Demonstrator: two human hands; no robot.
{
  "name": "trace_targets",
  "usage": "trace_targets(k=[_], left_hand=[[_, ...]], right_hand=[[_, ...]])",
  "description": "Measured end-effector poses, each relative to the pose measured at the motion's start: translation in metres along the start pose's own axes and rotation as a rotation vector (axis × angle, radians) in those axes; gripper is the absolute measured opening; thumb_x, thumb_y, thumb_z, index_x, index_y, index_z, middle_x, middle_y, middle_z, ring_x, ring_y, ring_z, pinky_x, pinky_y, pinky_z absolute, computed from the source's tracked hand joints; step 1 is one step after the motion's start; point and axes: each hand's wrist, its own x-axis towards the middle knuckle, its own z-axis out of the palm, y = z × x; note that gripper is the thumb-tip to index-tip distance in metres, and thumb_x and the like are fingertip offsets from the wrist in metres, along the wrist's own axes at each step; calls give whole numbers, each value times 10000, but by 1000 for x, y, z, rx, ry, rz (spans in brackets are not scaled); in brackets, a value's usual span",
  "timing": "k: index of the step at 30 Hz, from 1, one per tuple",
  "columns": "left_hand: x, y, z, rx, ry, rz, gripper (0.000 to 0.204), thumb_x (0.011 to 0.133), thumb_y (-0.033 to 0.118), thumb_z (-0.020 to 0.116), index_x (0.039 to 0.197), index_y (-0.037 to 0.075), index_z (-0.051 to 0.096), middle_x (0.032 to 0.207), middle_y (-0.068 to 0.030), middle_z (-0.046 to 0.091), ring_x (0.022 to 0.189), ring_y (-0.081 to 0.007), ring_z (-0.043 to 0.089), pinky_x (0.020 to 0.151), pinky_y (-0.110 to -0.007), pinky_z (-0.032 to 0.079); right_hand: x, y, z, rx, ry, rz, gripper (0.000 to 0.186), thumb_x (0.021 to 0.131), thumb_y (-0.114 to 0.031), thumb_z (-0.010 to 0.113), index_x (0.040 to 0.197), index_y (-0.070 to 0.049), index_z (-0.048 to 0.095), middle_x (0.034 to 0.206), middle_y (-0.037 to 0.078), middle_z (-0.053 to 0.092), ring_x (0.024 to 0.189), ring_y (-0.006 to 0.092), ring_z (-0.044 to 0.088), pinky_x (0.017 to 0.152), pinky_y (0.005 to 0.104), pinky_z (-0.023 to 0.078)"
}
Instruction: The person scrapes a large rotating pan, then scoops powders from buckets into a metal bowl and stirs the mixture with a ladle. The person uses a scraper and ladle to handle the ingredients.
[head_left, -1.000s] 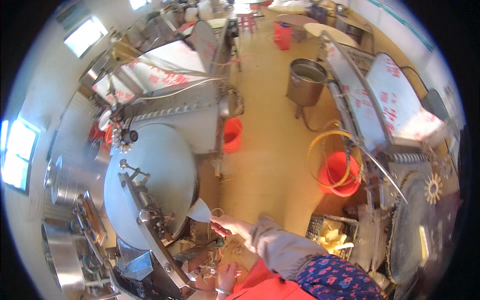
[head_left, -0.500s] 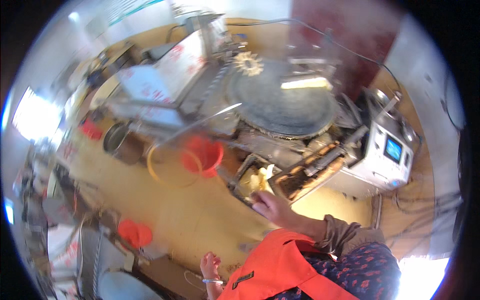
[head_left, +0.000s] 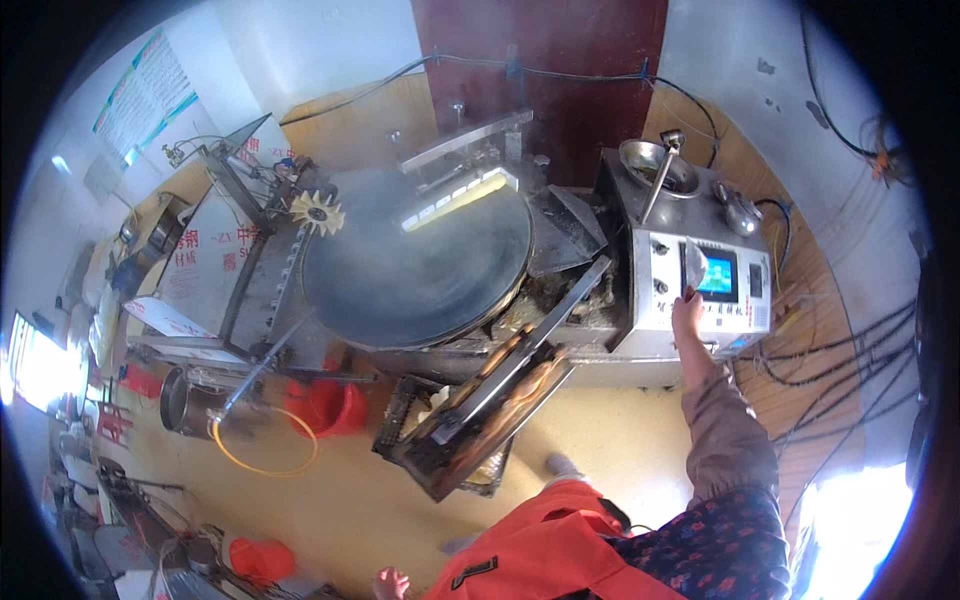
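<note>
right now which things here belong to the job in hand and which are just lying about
In the job, it seems:
pale scraper, in the right hand
control screen, beside it
dark round plate

Lying about, probably, all untouched:
red bucket, on the floor
yellow hose
metal pot

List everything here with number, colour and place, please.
Griddle: 1, dark grey, centre
Toothed wheel: 1, cream, griddle's left edge
Bar: 1, white and yellow, over griddle
Control box: 1, silver and white, right of griddle
Screen: 1, bluish, box front
Bowl: 1, silver, atop box
Tray: 1, dark brown, in front of griddle
Crate: 1, black, partly behind tray
Buckets: at least 2, red, lower left
Hose: 1, yellow, left of crate
Pot: 1, grey, left
Cables: several, black, back and right
Machinery: count unclear, grey, lower left
Flat tool: 1, pale, beside screen
Apron: 1, red, bottom
Left hand: 1, bare, bottom edge
Right hand: 1, bare, holding flat tool
</note>
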Motion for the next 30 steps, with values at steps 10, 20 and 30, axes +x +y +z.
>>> trace_targets(k=[10, 20, 30], left_hand=[[-21, -120, 211, 166, 820, 170, 152, 835, 192, 561, 755, 144, 441, 622, -23, 420, 478, -148, 404, 403, -260, 330], [-17, -73, 148, 456, 1053, 272, 171, 853, 176, 490, 959, 50, 537, 785, -105, 583, 683, -270, 622, 559, -372, 516], [-84, 55, -8, 215, 1161, 253, 311, 781, 84, 573, 1090, 49, 553, 879, -132, 608, 611, -234, 634, 514, -346, 535]], right_hand=[[350, 98, 128, -656, -182, -989, 93, 719, -100, 613, 797, -50, 610, 771, 158, 598, 728, 301, 601, 585, 409, 481], [172, 10, 62, 661, -276, 121, 319, 883, -271, 504, 1099, -44, 565, 970, 82, 576, 874, 181, 551, 750, 308, 449], [-408, -242, -20, 676, -600, -508, 316, 904, -129, 468, 1205, -39, 497, 739, 2, 449, 563, 80, 386, 496, 215, 339]])
